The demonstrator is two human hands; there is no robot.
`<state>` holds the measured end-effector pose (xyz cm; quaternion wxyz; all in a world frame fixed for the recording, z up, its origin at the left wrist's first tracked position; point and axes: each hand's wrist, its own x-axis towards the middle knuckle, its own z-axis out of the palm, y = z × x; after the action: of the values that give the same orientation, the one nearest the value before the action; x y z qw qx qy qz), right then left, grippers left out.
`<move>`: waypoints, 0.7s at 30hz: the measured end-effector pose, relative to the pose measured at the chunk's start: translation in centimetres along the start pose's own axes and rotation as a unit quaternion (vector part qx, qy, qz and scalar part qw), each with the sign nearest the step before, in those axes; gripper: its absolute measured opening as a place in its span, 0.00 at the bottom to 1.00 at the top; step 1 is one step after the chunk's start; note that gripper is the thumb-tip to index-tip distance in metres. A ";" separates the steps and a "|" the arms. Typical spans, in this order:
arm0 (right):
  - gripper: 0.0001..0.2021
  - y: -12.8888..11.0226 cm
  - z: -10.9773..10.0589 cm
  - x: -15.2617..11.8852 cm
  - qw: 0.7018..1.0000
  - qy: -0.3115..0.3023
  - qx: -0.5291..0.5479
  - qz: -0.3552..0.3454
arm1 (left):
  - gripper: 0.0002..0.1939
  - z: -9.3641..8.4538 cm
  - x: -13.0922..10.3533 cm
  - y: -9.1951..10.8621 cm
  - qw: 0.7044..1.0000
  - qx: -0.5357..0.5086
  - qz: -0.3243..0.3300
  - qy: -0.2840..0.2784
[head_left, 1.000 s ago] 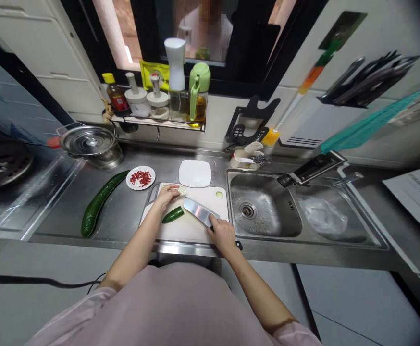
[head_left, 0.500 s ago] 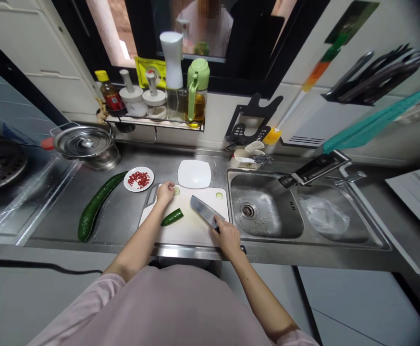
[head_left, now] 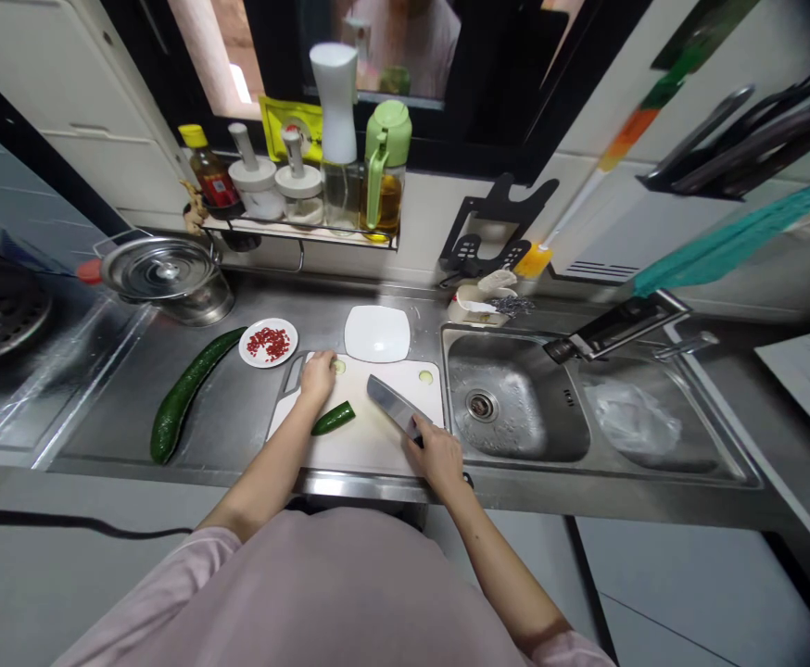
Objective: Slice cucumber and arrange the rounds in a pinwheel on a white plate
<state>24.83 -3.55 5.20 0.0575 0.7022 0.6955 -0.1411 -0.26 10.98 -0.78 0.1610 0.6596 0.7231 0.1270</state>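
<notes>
Steel table: slice lowered to board, apparently set aside; our left hand, grip unclear; right hand holding knife.

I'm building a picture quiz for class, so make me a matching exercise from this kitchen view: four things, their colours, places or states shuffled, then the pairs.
1 knife
2 long cucumber
3 round plate
4 plastic bag

A holding red pieces
B in the right-hand sink basin
C in the person's right hand
D dark green

Pairs: 1-C, 2-D, 3-A, 4-B
</notes>
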 end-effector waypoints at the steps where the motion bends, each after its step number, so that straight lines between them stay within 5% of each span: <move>1: 0.23 0.0 0.0 0.0 1.000 0.000 0.000 -0.001 | 0.14 0.0 0.0 0.0 1.000 -0.002 0.002 0.001; 6: 0.22 0.1 0.1 0.1 1.000 -0.002 0.001 0.004 | 0.13 -0.1 0.0 -0.1 1.000 -0.024 0.020 0.001; 14: 0.22 0.7 0.1 -0.4 0.998 0.013 0.043 0.033 | 0.13 -0.7 -0.4 0.3 0.975 -0.200 -0.084 0.042; 21: 0.24 3.9 0.0 -2.0 0.984 0.030 0.082 0.156 | 0.10 2.0 -1.7 8.2 0.960 -0.273 0.030 -0.057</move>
<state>28.75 -5.54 5.30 0.0000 0.8084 0.5650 -0.1652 8.13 10.02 0.69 0.3719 0.6177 0.6307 0.2870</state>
